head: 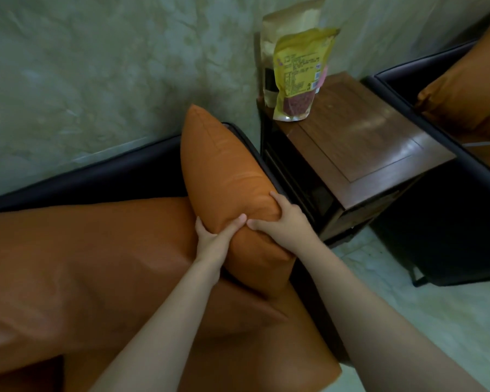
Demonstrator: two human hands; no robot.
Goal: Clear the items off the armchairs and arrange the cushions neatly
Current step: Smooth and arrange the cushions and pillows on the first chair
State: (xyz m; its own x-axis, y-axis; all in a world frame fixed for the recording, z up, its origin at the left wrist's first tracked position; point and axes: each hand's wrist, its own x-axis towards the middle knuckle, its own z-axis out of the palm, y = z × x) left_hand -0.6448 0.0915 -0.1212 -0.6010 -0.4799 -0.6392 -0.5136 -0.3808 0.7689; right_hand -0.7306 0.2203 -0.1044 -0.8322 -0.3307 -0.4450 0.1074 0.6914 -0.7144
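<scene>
An orange side cushion (227, 171) stands on edge along the right arm of the near armchair (102, 176). My left hand (214, 239) grips its near left side, thumb on top. My right hand (283, 222) grips its near right side, fingers curled over the top edge. The two thumbs almost meet. A large orange back cushion (82, 264) lies across the seat to the left. A second dark armchair (436, 210) with an orange cushion (470, 97) stands at the right.
A dark wooden side table (359, 142) stands between the two armchairs. A yellow food pouch (300, 75) and a tan paper bag (289, 26) lean on the wall at its back. Pale floor shows at lower right.
</scene>
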